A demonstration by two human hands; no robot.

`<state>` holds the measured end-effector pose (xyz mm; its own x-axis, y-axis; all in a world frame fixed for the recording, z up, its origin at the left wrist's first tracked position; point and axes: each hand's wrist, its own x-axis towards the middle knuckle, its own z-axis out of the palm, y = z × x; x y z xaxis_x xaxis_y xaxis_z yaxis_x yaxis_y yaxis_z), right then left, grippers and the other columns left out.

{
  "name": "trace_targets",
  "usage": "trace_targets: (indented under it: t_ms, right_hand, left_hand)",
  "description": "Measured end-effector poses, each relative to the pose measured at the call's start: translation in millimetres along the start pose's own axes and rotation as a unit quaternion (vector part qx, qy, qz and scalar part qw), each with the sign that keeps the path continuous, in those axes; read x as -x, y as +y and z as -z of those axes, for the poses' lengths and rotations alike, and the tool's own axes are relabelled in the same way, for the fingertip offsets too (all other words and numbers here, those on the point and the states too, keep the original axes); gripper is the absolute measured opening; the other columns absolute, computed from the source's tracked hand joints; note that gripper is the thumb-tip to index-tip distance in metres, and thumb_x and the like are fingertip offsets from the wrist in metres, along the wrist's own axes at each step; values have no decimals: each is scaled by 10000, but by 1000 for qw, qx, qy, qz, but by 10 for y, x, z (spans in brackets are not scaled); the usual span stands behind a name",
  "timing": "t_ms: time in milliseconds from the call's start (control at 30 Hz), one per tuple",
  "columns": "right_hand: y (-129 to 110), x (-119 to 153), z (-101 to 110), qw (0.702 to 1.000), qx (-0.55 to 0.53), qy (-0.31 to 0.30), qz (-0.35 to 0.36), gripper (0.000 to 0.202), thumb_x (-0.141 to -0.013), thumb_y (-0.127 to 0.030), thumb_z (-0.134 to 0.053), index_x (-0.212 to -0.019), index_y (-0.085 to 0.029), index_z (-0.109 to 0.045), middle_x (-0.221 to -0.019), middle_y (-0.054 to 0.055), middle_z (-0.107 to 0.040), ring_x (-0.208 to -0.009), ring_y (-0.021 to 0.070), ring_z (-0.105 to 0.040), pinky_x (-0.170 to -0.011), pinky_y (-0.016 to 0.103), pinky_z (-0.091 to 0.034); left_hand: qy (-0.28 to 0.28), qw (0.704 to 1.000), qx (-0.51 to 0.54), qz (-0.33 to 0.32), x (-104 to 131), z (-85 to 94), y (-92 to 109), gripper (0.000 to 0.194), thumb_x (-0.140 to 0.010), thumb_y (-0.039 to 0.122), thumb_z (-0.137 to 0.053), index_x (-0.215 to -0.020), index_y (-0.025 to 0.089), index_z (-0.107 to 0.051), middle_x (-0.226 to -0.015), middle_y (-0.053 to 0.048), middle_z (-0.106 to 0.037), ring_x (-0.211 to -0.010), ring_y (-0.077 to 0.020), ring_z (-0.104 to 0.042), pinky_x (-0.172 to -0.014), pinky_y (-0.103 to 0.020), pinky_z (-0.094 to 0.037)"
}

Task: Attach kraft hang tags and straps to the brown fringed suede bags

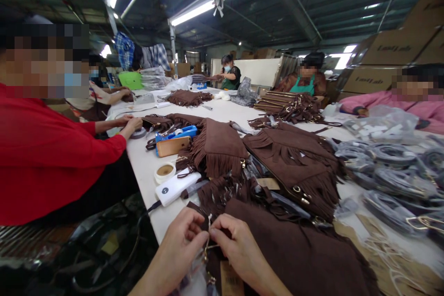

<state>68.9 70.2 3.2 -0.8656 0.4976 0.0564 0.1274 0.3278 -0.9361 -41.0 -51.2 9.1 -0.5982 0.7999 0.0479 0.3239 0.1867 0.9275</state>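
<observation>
My left hand (183, 245) and my right hand (236, 245) meet low in the middle of the view, fingertips pinched on a thin pale string (210, 220). The string runs between both hands, close to gold-coloured metal hardware. A brown cardboard tag (231, 280) hangs just below my right hand. Beneath and to the right of my hands lies a dark brown suede bag (287, 245). More brown fringed bags, one (224, 143) and another (294, 157), are piled beyond it. How the string is looped or knotted is too small to make out.
On the left are a tape roll (165, 172), a white power bank (178, 187), a phone (173, 146) and a blue tape dispenser (180, 132). Wrapped coiled straps (398, 166) and loose strings (388, 252) lie right. A person in red (62, 148) sits close left; several others work around the table.
</observation>
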Motion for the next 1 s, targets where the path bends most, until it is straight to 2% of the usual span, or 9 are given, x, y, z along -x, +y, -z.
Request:
trace_targets:
  t_ms: [100,200,433,533,667,733,833,900,1000]
  right_hand:
    - [-10,-5,-6,1000,9,-7,7,197,-821,-176,-546,-626,-180,-569,-635,-35,-506,-632,134,-496,-597,233,-343]
    - [-21,3,-17,999,28,-6,25,219,-838,-183,-518,-620,-186,-535,-665,-20,-524,-671,147,-521,-621,241,-356]
    - [3,2,-13,997,69,3,35,211,-865,-209,-458,-656,-205,-484,-709,-2,-538,-683,159,-526,-638,255,-372]
    - [21,-33,13,997,67,11,20,216,-866,-245,-451,-654,-208,-477,-694,-4,-538,-683,163,-523,-633,261,-367]
    - [33,-72,64,999,-27,5,-28,103,-805,-268,-518,-743,-194,-551,-686,-28,-528,-659,149,-504,-619,250,-375]
    - [20,-61,115,993,-101,-33,-58,94,-781,-281,-558,-784,-189,-572,-662,-50,-500,-616,131,-471,-587,236,-360]
    - [-25,-4,245,973,-171,-143,-58,99,-752,-278,-616,-756,-179,-611,-687,-43,-539,-654,128,-503,-625,228,-379]
    - [-57,44,350,961,-168,-218,-34,93,-721,-245,-649,-774,-177,-684,-803,-10,-619,-773,153,-568,-709,238,-417]
    - [-67,93,482,938,-163,-305,-2,287,-688,-232,-691,-965,-216,-765,-1080,39,-656,-1021,212,-597,-878,291,-439]
  left_hand:
    - [-14,999,-34,-18,57,-19,-33,42,-709,163,-564,-693,178,-599,-778,-10,-565,-711,-166,-569,-637,-260,-424]
    - [-4,999,-27,-28,53,-52,-36,173,-735,178,-560,-562,176,-541,-690,-6,-546,-698,-163,-536,-640,-253,-387]
    - [0,999,45,-10,17,-56,-119,206,-761,230,-570,-564,174,-544,-666,1,-534,-647,-144,-503,-598,-240,-366]
    - [-8,991,130,36,28,-53,-143,231,-751,338,-614,-602,174,-549,-607,23,-504,-571,-123,-456,-554,-236,-336]
    - [-65,951,278,123,8,-32,-62,235,-687,365,-680,-658,162,-564,-603,23,-558,-553,-97,-433,-563,-225,-312]
    - [-88,928,333,145,-20,-13,-9,208,-663,325,-691,-659,154,-572,-662,-6,-624,-584,-100,-469,-590,-227,-336]
    - [-105,892,407,166,-56,15,22,225,-641,306,-721,-665,158,-553,-692,-31,-674,-623,-113,-530,-600,-226,-357]
    - [-105,874,440,175,-63,35,3,253,-631,288,-748,-677,159,-535,-753,-57,-712,-650,-117,-564,-598,-219,-365]
    - [-94,860,465,190,-49,68,-43,280,-621,267,-776,-718,149,-542,-894,-113,-750,-642,-108,-571,-566,-205,-364]
